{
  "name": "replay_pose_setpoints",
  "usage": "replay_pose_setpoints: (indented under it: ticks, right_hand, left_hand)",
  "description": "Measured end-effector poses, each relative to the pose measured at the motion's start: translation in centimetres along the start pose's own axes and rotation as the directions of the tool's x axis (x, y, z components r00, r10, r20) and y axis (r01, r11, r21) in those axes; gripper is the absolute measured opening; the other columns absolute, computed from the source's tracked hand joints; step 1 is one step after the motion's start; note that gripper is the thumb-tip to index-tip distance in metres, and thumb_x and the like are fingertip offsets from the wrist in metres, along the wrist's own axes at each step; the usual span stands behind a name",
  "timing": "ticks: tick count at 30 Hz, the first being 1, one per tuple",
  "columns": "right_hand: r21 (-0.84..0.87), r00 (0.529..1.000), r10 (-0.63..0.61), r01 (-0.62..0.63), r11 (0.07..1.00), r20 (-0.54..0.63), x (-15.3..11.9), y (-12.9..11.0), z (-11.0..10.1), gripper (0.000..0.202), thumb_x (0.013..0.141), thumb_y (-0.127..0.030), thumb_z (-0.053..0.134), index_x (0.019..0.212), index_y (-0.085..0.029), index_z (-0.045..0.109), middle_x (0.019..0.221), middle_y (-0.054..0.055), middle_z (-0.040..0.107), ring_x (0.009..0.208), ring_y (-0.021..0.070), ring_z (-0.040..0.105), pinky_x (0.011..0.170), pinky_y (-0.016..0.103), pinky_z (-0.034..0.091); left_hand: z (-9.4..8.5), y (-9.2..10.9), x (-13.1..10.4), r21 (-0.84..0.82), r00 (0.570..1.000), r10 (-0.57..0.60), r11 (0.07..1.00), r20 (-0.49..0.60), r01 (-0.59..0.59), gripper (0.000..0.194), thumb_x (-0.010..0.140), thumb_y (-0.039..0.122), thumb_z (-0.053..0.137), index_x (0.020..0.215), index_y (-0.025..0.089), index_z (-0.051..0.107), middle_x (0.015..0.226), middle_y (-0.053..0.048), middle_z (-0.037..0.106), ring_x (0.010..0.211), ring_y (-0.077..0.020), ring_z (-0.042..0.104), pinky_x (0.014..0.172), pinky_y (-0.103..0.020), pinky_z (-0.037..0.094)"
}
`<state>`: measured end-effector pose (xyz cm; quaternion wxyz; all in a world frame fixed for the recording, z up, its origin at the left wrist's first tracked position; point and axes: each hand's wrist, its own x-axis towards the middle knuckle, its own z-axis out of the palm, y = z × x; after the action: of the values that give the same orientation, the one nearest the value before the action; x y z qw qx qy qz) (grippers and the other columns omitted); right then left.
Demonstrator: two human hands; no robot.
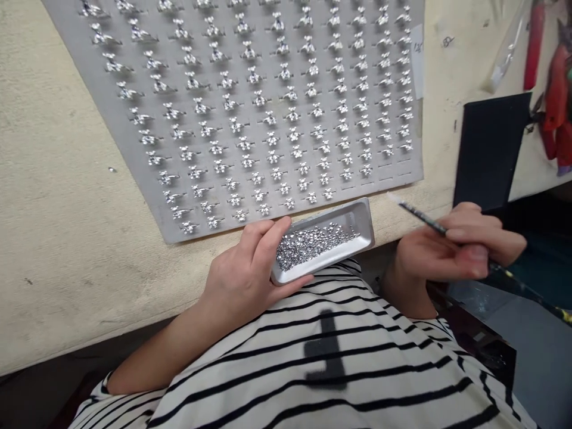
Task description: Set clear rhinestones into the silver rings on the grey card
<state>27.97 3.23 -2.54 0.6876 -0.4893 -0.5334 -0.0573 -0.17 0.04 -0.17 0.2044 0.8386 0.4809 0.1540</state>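
Note:
My left hand (250, 262) is closed round the left end of a small white tray (330, 257), tilted near the table's front edge. Many tiny clear stones (308, 243) lie in the tray, mostly towards its left end. A slim dark stick (422, 217) with a pale tip is pinched in my right hand (460, 241), its tip just right of the tray and below the grey board's corner. The large grey board (313, 193) bears rows of silver rings with sparkling stones, and a few slots at its lower right hold no ring.
The cream table (67, 238) bears a single small stone (111, 170) at the left. On the right lie a dark flat rectangular object (489, 152), a clear plastic bag (507, 56) and red-handled tools (556, 89).

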Motion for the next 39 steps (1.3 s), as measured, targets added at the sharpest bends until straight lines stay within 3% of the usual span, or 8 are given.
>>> replay_pose_setpoints:
  ticks: [2,5,9,19,39]
  right_hand:
    - [-0.041,1.0,-0.01,0.01,0.999,0.002,1.0,0.8,0.4,0.023,0.088,-0.026,0.041,0.068,-0.018,0.05,0.057,-0.005,0.035,0.047,0.0043,0.037,0.055,0.026,0.03]
    - [-0.097,0.998,0.042,-0.038,0.995,0.037,1.8,2.0,0.5,0.023,0.091,-0.025,0.046,0.076,-0.016,0.06,0.066,-0.004,0.047,0.051,0.0054,0.047,0.049,0.026,0.035]
    - [-0.175,0.995,0.048,-0.033,0.984,0.084,1.9,2.7,0.5,0.023,0.096,-0.03,0.048,0.084,-0.016,0.063,0.074,-0.004,0.056,0.057,0.0055,0.053,0.053,0.027,0.044]
    - [-0.262,0.962,0.139,-0.075,0.962,0.233,1.7,2.0,0.3,0.024,0.097,-0.032,0.049,0.089,-0.018,0.065,0.079,-0.004,0.06,0.065,0.0077,0.061,0.065,0.031,0.048]
    - [-0.299,0.959,0.118,-0.037,0.954,0.258,1.8,2.2,0.4,0.023,0.098,-0.032,0.047,0.088,-0.019,0.063,0.077,-0.004,0.059,0.067,0.0096,0.061,0.068,0.034,0.048]
  left_hand:
    - [0.0,0.0,0.0,0.005,1.0,-0.002,1.0,-0.004,0.002,0.083,0.08,0.06,0.077,0.14,0.011,0.046,0.12,-0.015,0.066,0.097,-0.0232,0.071,0.053,-0.025,0.053]
    - [0.0,0.1,-0.1,0.005,1.0,-0.005,1.0,-0.003,0.005,0.083,0.08,0.059,0.078,0.14,0.011,0.046,0.119,-0.014,0.066,0.098,-0.0236,0.071,0.054,-0.025,0.054]
    - [0.0,0.1,-0.1,0.003,1.0,-0.001,1.0,-0.001,0.001,0.083,0.08,0.059,0.077,0.14,0.011,0.046,0.119,-0.014,0.066,0.097,-0.0224,0.071,0.055,-0.025,0.054]
    - [0.0,0.0,0.0,0.0,1.0,0.004,1.0,-0.01,-0.004,0.086,0.076,0.058,0.082,0.139,0.01,0.048,0.118,-0.014,0.066,0.095,-0.0215,0.071,0.053,-0.025,0.052]
    - [0.1,0.0,0.1,-0.003,1.0,0.006,1.0,-0.011,-0.007,0.085,0.078,0.06,0.079,0.139,0.01,0.046,0.117,-0.015,0.066,0.093,-0.0221,0.071,0.05,-0.025,0.051]
